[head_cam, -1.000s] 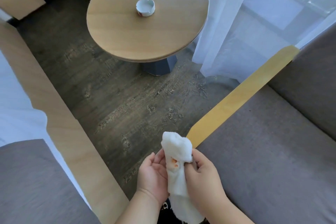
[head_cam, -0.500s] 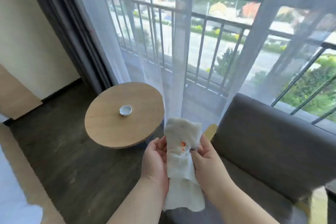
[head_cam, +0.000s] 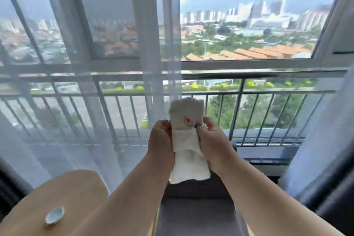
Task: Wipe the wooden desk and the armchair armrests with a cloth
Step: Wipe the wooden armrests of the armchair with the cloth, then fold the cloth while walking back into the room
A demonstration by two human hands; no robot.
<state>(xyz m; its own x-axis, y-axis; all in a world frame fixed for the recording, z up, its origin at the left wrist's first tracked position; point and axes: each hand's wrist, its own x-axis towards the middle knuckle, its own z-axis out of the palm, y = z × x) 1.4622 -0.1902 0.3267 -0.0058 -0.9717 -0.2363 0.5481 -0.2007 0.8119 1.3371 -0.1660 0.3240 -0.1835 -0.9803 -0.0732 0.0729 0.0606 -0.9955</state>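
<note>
A folded white cloth (head_cam: 186, 140) with a small orange mark hangs upright between both hands at chest height, in front of the window. My left hand (head_cam: 161, 141) grips its left edge and my right hand (head_cam: 213, 142) pinches its right edge. The round wooden table (head_cam: 63, 195) lies at the lower left, below my left forearm. The grey armchair (head_cam: 195, 214) shows only partly between and under my arms; a thin strip of its yellow wooden armrest (head_cam: 155, 220) peeks out beside my left forearm.
A small white ashtray (head_cam: 54, 215) sits on the round table. Sheer white curtains (head_cam: 80, 101) hang at the left and centre, another at the far right. A balcony railing (head_cam: 268, 113) stands beyond the glass.
The view has tilted up from the floor and armchair seat to the window and skyline. Both hands have kept hold of the cloth and risen with it.
</note>
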